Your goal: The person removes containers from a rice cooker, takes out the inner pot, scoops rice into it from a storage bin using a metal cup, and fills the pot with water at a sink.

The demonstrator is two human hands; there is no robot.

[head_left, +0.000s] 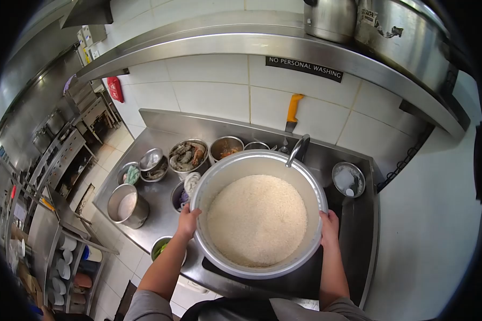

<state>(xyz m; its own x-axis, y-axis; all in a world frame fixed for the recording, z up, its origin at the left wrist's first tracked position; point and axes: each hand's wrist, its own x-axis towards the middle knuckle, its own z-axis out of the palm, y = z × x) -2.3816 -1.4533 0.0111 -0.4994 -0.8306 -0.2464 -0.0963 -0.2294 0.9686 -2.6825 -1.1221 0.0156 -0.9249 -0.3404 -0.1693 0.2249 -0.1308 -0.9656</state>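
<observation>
A large round metal pot with pale grains of uncooked rice inside is held over the steel sink counter. My left hand grips its left rim, fingers wrapped round the outer wall. On the opposite side my right hand holds the rim in the same way. The curved faucet reaches over the pot's far edge. Just left of the pot, a whitish cloth-like item rests on a small bowl.
Bowls of seafood and other food stand behind and left, near a tall steel container. A small bowl sits right of the sink. Overhead runs a steel shelf with pots. An orange-handled knife is against the wall.
</observation>
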